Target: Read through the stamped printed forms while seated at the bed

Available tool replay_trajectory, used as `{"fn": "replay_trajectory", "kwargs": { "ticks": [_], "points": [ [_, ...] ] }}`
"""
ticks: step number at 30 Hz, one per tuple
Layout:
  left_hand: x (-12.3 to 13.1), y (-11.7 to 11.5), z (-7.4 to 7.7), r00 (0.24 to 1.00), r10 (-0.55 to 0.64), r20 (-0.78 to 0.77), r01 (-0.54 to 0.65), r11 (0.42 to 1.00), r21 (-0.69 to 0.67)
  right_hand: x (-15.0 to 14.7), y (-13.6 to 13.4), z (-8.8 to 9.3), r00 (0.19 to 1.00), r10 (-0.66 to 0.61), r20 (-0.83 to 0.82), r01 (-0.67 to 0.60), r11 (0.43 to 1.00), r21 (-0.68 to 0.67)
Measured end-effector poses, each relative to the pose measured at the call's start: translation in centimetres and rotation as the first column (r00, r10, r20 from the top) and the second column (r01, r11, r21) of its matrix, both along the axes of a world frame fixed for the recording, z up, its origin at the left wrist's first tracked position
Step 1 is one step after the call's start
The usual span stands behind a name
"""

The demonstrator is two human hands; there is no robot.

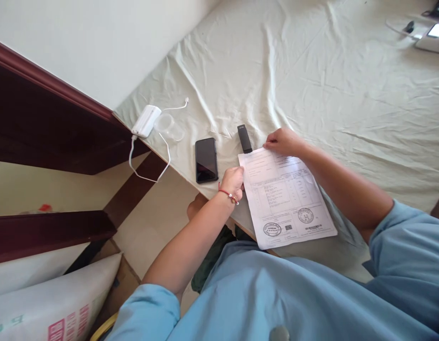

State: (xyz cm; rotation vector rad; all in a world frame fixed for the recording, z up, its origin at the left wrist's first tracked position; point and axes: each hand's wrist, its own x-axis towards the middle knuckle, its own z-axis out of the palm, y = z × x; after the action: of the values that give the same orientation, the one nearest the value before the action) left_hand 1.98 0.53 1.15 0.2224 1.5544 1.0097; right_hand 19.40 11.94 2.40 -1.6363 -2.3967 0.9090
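Observation:
A printed paper document with round and oval stamps lies tilted over the front edge of the cloth-covered bed. My left hand, a red string bracelet on its wrist, is closed on the paper's left edge. At the top edge, my right hand pinches the sheet between thumb and fingers. Just beyond the paper's upper left corner is a small black stick-shaped device. A black smartphone rests face up to the left of my left hand.
A white power adapter with a white cable sits at the cloth's left corner, beside a clear plastic container. White sacks stand on the floor at lower left. A white device with a cable lies at the far right.

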Motion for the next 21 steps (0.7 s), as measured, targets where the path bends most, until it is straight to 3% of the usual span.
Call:
{"fn": "replay_trajectory", "kwargs": {
  "ticks": [4, 7, 9, 13, 17, 21],
  "points": [
    [0.0, -0.3, 0.0, 0.999, -0.033, -0.032, 0.032, 0.999, -0.020, 0.0, 0.2, -0.6, 0.999, 0.024, 0.022, -0.024, 0.999, 0.035],
    [0.1, -0.6, -0.4, 0.998, -0.024, -0.062, 0.025, 1.000, 0.018, 0.0, -0.3, -1.0, 0.999, 0.051, 0.009, -0.052, 0.982, 0.181],
    [0.1, -0.6, -0.7, 0.996, -0.033, -0.081, 0.036, 0.999, 0.030, -0.2, -1.0, -1.2, 0.993, 0.094, -0.065, -0.068, 0.944, 0.322],
    [0.3, -0.5, -0.8, 0.996, -0.038, -0.080, 0.041, 0.998, 0.039, -1.0, -2.2, -1.3, 0.933, 0.311, -0.178, -0.182, 0.839, 0.513],
    [0.5, -0.4, -0.6, 0.998, -0.013, -0.057, 0.016, 0.999, 0.051, -1.7, -2.5, -1.7, 0.889, 0.446, -0.100, -0.335, 0.785, 0.521],
    [0.5, -0.4, -0.7, 0.999, -0.024, -0.044, 0.027, 0.997, 0.070, -2.0, -2.8, -2.3, 0.895, 0.441, -0.067, -0.354, 0.793, 0.496]
  ]
}}
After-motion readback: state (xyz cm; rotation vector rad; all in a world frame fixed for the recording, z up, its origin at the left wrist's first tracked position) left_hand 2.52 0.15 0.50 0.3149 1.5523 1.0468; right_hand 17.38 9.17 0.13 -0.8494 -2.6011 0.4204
